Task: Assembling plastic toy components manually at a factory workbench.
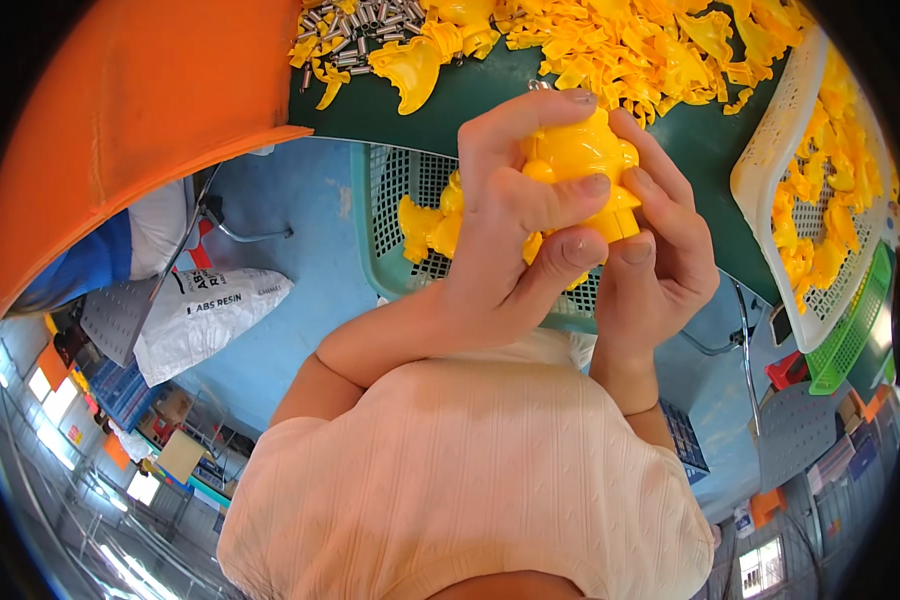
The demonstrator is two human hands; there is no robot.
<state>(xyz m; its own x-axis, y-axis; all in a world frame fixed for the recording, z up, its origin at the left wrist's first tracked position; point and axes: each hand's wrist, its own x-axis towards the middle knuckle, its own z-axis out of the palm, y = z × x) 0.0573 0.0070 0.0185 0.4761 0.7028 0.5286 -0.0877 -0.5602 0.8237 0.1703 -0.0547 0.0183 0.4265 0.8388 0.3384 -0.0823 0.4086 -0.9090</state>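
**Two hands on one yellow part**

Both hands gripped a yellow plastic part (pixel 580 160) at centre frame, just above the green basket (pixel 370 200). Left hand (pixel 510 240) wrapped round its left side, fingers curled tight, thumb & fingertips pressed on the front. Right hand (pixel 660 250) closed on the right side, fingertips against the lower edge. Part sat between the two palms, partly hidden by fingers. More yellow pieces (pixel 425 225) lay in the basket behind the left hand. Far side: green table (pixel 490 95) w/ a heap of yellow parts (pixel 630 45) & small metal pins (pixel 360 30). White basket (pixel 760 170) of yellow parts at right, tilted. Orange bin (pixel 130 120) far left.
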